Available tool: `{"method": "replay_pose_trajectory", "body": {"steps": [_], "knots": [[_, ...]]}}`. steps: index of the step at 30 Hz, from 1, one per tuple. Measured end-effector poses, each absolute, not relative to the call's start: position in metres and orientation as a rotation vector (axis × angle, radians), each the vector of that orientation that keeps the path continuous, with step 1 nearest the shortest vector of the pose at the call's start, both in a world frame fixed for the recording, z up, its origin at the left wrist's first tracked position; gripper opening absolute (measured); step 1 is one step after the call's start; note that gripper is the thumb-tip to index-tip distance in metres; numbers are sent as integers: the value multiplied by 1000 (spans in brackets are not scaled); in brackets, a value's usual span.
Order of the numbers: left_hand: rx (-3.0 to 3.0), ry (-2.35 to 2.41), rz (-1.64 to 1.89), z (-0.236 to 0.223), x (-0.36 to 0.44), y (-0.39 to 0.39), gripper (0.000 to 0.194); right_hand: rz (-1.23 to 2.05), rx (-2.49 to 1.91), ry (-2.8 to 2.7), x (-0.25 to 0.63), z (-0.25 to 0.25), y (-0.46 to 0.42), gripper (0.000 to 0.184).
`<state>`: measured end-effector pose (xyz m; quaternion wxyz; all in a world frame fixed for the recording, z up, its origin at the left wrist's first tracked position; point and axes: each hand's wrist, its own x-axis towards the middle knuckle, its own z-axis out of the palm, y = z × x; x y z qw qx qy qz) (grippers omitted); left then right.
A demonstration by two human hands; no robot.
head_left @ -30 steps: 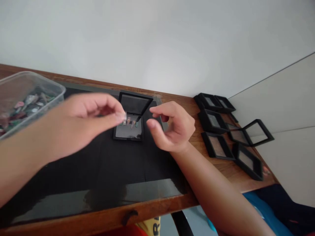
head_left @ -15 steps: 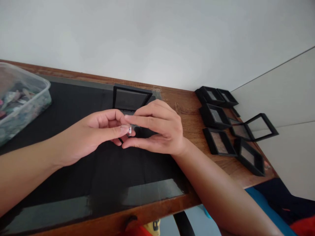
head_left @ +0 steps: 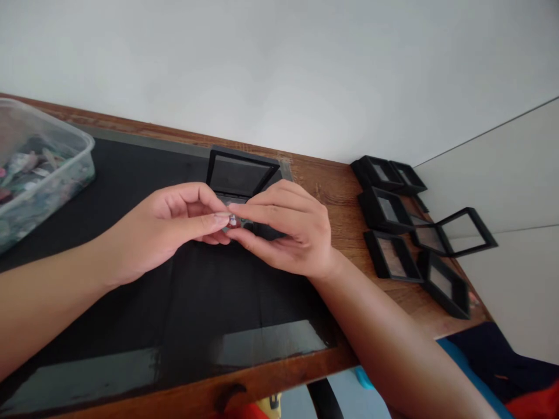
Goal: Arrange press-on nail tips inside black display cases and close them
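Left thumb & forefinger tips pinched on a tiny pale bit (head_left: 232, 220), too small to tell what it is. Right forefinger lies across the top of it, right thumb under, so both hands meet at that one spot, fingertips touching. Left hand (head_left: 168, 230) comes in from the left, other fingers curled under. Right hand (head_left: 288, 233) comes from the right, fingers stretched flat toward the left hand, closed round the same bit.

Just behind & partly under the hands: open black case (head_left: 241, 181), lid tilted up toward the wall, base mostly hidden by the right fingers. Case sits on a black mat (head_left: 144, 302) that covers most of the desk (head_left: 336, 195); mat's near edge is glossy.

Far left, on the mat: clear tub (head_left: 48, 169) w/ mixed small coloured pieces, blurred, well apart from the hands.

Right side of desk, off the mat: cluster of black cases (head_left: 388, 215), most shut, one w/ lid raised (head_left: 458, 233) at the desk's right edge. Well apart from the right hand.

White wall behind desk
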<state>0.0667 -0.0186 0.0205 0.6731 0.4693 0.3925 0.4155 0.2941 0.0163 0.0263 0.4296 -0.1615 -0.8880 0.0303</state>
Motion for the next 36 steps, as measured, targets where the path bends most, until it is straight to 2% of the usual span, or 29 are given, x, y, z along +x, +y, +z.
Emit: {"method": "replay_pose_trajectory", "body": {"steps": [5,15,23,36], "knots": [[1288,1046,999,21,60,-9,13,182,-540,-2245,298,33,13,19],[1911,1512,991,5,40,-3,19,411,-838,-2529,302,32,12,22],[1960,1406,1079,-1,38,3,26,521,-963,-2542,295,27,8,25],[2174,1147,930,-4,32,9,24,531,-1012,-2533,298,29,10,22]]}}
